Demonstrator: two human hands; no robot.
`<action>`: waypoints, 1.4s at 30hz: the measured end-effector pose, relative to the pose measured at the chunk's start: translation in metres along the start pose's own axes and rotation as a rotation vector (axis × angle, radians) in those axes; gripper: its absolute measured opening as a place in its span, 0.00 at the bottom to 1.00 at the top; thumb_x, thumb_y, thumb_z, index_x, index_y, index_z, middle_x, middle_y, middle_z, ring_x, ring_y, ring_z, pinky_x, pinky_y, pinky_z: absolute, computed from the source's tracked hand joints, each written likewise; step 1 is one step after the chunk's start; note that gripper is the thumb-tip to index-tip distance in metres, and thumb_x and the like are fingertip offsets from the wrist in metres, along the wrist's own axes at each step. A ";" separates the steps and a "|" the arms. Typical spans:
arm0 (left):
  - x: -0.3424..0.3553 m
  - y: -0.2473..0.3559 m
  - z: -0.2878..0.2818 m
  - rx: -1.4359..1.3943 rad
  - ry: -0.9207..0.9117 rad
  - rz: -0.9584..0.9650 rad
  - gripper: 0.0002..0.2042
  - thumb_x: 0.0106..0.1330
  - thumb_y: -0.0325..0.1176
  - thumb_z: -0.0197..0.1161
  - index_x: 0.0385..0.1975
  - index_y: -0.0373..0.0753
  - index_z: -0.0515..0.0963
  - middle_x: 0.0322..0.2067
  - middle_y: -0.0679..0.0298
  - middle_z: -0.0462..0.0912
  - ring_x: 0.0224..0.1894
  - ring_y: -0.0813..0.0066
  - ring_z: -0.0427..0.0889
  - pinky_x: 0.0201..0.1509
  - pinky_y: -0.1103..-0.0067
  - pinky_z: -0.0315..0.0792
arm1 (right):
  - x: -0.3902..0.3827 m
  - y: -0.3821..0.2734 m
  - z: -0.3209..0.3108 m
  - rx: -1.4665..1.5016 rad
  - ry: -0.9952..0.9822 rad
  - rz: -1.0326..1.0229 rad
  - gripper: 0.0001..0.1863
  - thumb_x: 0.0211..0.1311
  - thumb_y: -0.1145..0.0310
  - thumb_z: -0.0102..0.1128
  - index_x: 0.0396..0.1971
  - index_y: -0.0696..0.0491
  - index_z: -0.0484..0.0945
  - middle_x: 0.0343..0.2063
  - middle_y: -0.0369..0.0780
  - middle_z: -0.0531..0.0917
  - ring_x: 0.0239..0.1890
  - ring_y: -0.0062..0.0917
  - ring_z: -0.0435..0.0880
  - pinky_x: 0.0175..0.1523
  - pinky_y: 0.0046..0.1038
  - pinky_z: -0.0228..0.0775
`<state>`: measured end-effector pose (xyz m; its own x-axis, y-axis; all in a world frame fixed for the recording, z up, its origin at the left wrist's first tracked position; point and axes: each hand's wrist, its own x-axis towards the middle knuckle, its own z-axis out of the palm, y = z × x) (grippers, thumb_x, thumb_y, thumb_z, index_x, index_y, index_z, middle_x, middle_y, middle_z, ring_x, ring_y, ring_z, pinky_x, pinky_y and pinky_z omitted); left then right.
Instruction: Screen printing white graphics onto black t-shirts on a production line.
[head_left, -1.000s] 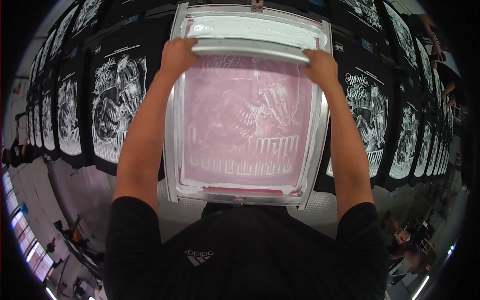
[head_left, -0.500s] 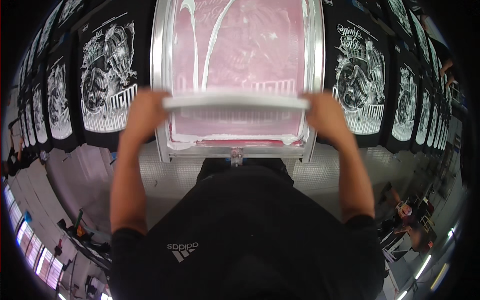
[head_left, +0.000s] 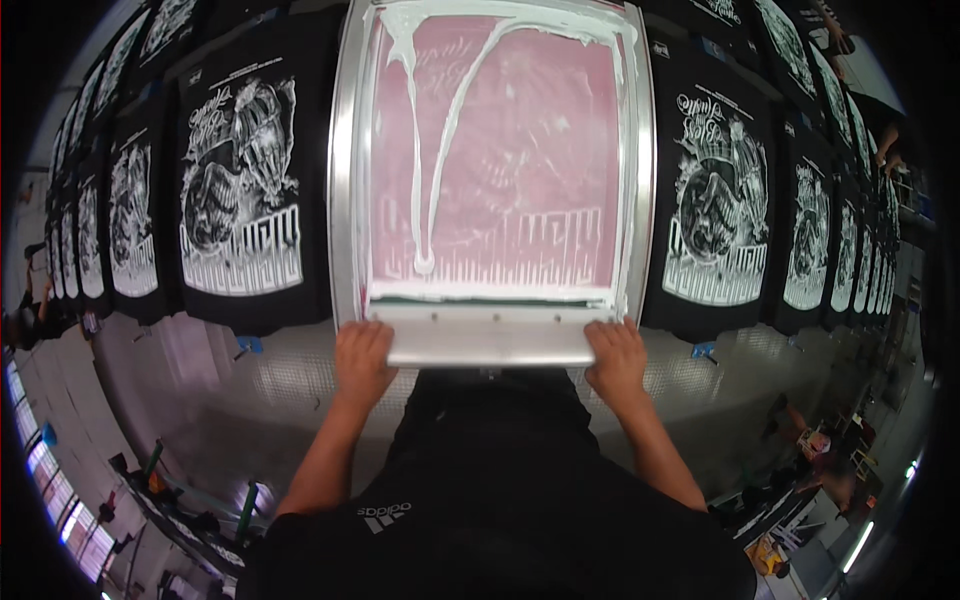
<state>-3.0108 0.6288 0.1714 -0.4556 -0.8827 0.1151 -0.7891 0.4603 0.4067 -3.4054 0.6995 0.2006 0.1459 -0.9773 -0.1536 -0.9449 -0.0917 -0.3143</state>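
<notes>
Much of the lower edge was taken up by the wearer's black top (head_left: 500,520). Just above it, at the centre, the left hand (head_left: 366,358) and the right hand (head_left: 615,358) were closed around the two ends of a metal squeegee (head_left: 490,342), fingers curled over it. It lay crosswise at the near end of a screen (head_left: 345,180), its dark blade (head_left: 480,301) against a line of white ink (head_left: 480,292). Pink mesh (head_left: 560,140) filled the upper centre, two white streaks (head_left: 418,180) meeting low on its left side. Black shirts (head_left: 310,150) with white prints (head_left: 240,190) lay in rows left and right. Windows (head_left: 85,545) showed at lower left.
</notes>
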 end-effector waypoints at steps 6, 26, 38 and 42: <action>0.191 -0.073 0.013 0.075 0.082 0.026 0.19 0.37 0.20 0.66 0.35 0.37 0.80 0.39 0.55 0.84 0.45 0.55 0.81 0.55 0.65 0.71 | 0.183 0.058 -0.031 -0.107 0.179 -0.063 0.24 0.35 0.81 0.59 0.40 0.53 0.80 0.38 0.42 0.84 0.42 0.40 0.80 0.59 0.42 0.69; 0.209 -0.042 -0.078 0.118 -0.413 -0.264 0.16 0.52 0.36 0.73 0.40 0.41 0.83 0.38 0.53 0.84 0.39 0.54 0.83 0.45 0.67 0.76 | 0.185 0.023 -0.126 -0.025 -0.261 0.177 0.18 0.50 0.74 0.58 0.43 0.48 0.84 0.30 0.48 0.82 0.35 0.45 0.82 0.44 0.42 0.75; -0.003 0.004 -0.027 -0.074 -0.143 -0.055 0.21 0.36 0.19 0.66 0.36 0.37 0.77 0.36 0.57 0.82 0.44 0.55 0.79 0.52 0.63 0.71 | 0.005 -0.001 -0.025 0.031 -0.177 0.010 0.26 0.34 0.79 0.61 0.42 0.52 0.79 0.38 0.40 0.84 0.46 0.37 0.80 0.66 0.50 0.61; -0.014 -0.002 0.000 0.029 -0.042 -0.010 0.20 0.35 0.20 0.67 0.34 0.37 0.79 0.37 0.54 0.83 0.42 0.54 0.81 0.50 0.63 0.74 | -0.003 -0.003 0.000 0.008 -0.011 -0.034 0.28 0.30 0.79 0.63 0.42 0.54 0.78 0.41 0.43 0.83 0.46 0.39 0.80 0.66 0.49 0.61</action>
<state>-3.0033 0.6404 0.1690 -0.4641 -0.8828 0.0726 -0.8049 0.4545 0.3816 -3.4028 0.7026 0.2023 0.1817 -0.9713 -0.1532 -0.9369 -0.1236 -0.3271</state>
